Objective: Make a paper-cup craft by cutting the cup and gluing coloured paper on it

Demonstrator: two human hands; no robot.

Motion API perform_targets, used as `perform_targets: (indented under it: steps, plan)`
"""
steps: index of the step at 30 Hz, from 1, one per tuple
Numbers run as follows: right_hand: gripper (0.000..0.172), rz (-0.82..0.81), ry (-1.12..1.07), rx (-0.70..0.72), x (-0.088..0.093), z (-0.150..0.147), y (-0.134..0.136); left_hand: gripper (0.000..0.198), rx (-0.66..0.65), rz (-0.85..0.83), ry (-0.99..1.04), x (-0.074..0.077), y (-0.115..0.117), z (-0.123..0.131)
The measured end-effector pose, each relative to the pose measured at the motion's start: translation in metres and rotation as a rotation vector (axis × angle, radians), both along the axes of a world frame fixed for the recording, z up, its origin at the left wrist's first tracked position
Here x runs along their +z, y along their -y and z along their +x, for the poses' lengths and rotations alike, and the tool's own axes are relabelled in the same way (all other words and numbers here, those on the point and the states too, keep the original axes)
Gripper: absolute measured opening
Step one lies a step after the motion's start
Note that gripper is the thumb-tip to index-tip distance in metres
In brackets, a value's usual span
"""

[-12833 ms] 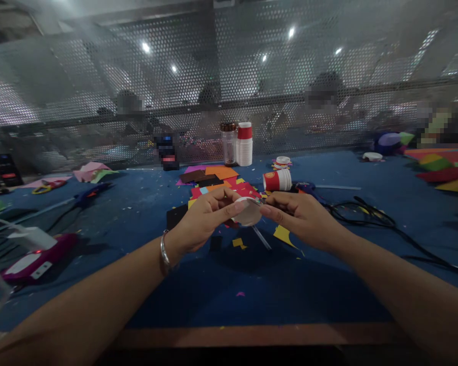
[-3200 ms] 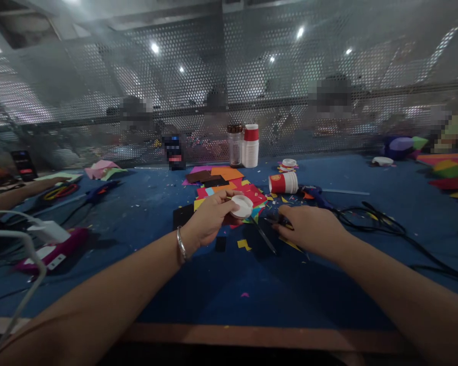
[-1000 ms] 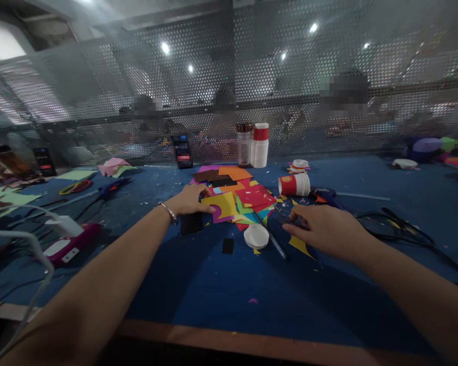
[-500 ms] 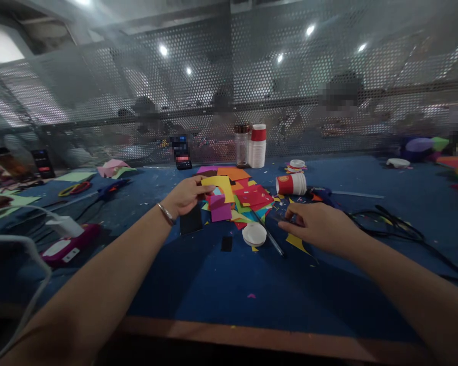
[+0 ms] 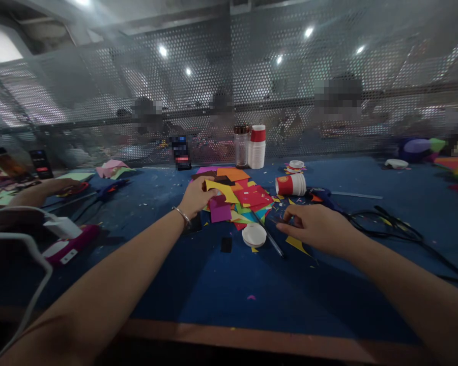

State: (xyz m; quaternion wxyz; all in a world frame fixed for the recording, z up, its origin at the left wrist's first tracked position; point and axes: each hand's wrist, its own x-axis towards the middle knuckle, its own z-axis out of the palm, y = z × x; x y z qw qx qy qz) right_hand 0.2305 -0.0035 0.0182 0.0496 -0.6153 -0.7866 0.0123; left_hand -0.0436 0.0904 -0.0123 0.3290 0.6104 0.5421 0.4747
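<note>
Well, paper [image 5: 255, 197] litters the blue tabletop [image 5: 213, 290] below perforated, seemingly metal panels [image 5: 198, 86].

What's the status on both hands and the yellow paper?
Left hand holds yellow paper. Right hand curled, contents too dark to tell. Purple paper, white lid close by.

Bare forearms [image 5: 133, 264] stretched forward, left grip [image 5: 197, 197] pinching, right grip [image 5: 313, 222] lower, palm down, fingers [image 5: 295, 211] curled.

Craft wkshp — glue gun [image 5: 321, 193], col. paper [image 5: 227, 190], perf. metal screen [image 5: 191, 84].
</note>
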Motion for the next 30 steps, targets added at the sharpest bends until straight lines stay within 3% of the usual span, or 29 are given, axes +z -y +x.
perform_targets:
  steps: [9, 18, 30]
  plan:
    - [0.028, 0.003, -0.024, 0.019, -0.003, 0.001, -0.002, 0.071, -0.116, -0.01, -0.325, 0.003, 0.002, -0.009]
    - [0.027, 0.017, -0.058, 0.04, -0.005, 0.003, -0.004, 0.089, -0.104, -0.004, -0.165, 0.011, 0.008, -0.01]
    - [0.026, -0.025, -0.1, 0.041, -0.005, 0.003, -0.005, 0.105, -0.122, -0.241, -0.103, 0.05, 0.017, -0.044]
